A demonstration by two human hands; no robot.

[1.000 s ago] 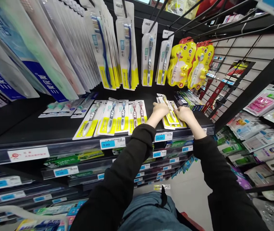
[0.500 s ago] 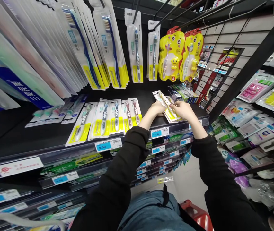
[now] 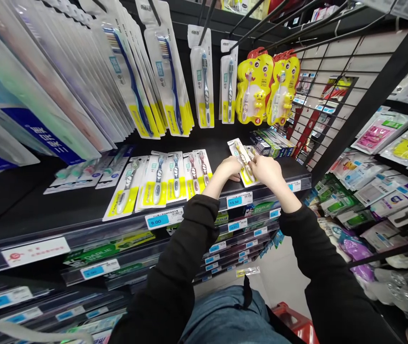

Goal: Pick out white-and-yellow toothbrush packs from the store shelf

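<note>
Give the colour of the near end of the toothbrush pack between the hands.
Yellow. The pack shows best in the head view.

Both your arms reach out in front of you, the left arm [image 3: 177, 258] leaning right and the right arm [image 3: 318, 258] leaning left. Your wrists are bare below black sleeves. Your left hand [image 3: 228, 168] and right hand [image 3: 267, 170] are near each other, backs up, with bent fingers.
</note>
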